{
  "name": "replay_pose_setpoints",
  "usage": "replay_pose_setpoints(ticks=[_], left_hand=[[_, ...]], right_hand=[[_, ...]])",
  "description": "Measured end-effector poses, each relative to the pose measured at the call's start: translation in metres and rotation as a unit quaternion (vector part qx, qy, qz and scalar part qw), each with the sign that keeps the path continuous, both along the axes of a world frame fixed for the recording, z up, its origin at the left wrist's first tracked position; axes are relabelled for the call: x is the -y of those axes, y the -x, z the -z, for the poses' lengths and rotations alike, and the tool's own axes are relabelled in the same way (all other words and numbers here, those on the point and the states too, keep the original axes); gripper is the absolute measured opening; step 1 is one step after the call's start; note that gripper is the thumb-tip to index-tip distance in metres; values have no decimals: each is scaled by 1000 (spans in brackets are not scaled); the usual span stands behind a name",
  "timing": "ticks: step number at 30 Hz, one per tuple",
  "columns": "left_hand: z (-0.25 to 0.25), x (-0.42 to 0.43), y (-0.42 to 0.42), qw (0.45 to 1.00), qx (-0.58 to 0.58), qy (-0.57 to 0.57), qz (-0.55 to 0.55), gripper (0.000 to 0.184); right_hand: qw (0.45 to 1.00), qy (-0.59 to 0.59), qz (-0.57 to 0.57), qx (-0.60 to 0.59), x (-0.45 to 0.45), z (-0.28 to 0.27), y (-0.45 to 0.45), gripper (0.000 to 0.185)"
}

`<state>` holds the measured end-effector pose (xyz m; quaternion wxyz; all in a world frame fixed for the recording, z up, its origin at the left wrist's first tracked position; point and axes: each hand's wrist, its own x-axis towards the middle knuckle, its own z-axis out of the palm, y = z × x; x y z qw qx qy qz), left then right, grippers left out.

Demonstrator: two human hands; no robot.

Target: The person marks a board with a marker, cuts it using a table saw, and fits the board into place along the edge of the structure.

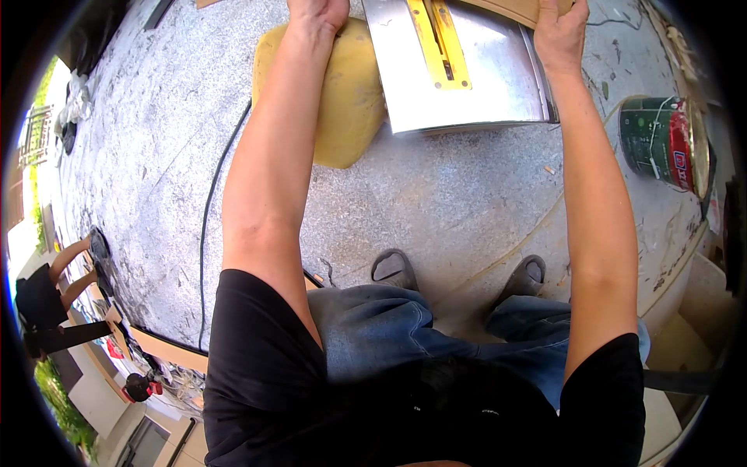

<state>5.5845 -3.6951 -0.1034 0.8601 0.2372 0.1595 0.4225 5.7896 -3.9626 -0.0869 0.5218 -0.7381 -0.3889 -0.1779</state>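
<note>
At the top edge, my right hand (pixel 560 35) grips the near right corner of a brown wooden board (pixel 510 8), thumb over its face. The board lies over the far part of a shiny metal saw table (pixel 482 97), and most of it is beyond the frame. A yellow slotted insert plate (pixel 440 47) is set into the metal top. My left hand (pixel 320 11) is at the top edge, left of the metal top and over a dirty yellow pad (pixel 350 101). Its fingers are cut off by the frame, so what it touches is hidden.
A green and red paint bucket (pixel 661 144) stands on the right. A black cable (pixel 214 187) runs along the grey concrete floor (pixel 156 156) on the left. Another person's legs (pixel 74 265) show at far left, near cluttered tools. My sandalled feet (pixel 393 268) are below the saw table.
</note>
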Motion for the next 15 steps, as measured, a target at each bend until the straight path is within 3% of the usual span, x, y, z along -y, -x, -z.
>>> replay_pose_setpoints(ticks=[15], left_hand=[[2,1,1,1000,11,-11,-9,45]], right_hand=[[1000,8,15,-11,1,1,0,56]])
